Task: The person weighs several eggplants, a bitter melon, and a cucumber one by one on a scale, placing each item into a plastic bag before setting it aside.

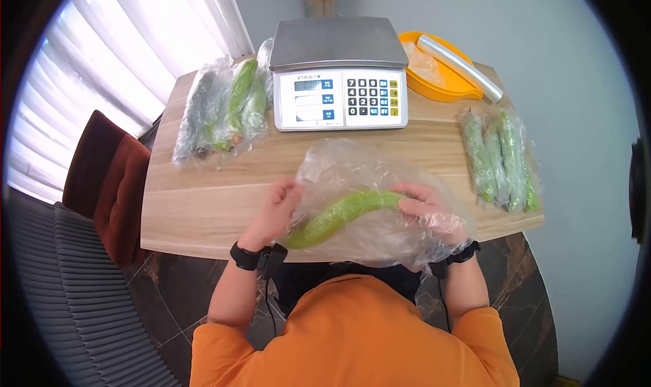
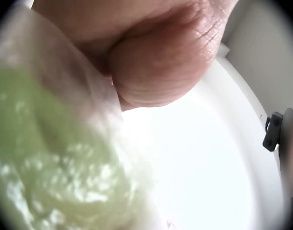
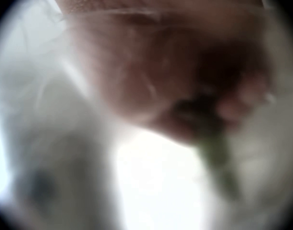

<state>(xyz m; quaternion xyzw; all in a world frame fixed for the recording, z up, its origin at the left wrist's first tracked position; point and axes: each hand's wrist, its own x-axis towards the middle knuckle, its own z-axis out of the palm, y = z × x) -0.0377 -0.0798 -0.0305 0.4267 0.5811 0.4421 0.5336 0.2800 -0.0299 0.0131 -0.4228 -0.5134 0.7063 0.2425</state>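
Note:
A long, curved, light green vegetable (image 1: 346, 214) lies slantwise in a clear plastic bag (image 1: 339, 160) at the table's front edge. My left hand (image 1: 277, 210) pinches the bag's left edge, fingers curled. The vegetable's thick end shows glossy through plastic beside that hand (image 2: 151, 52) in the left wrist view. With film lying over its back, my right hand (image 1: 434, 210) holds the vegetable's narrow right end. In the blurred right wrist view, the fingers of this hand (image 3: 151, 81) close round the green tip (image 3: 221, 163).
A weighing scale (image 1: 339, 99) stands at the back middle. Bagged green vegetables lie left (image 1: 241, 102) and right (image 1: 502, 156) on the wooden table (image 1: 196, 217). At the back right, a roll of film (image 1: 461, 68) rests across an orange basin (image 1: 441, 92). A red-brown chair (image 1: 112, 183) stands left.

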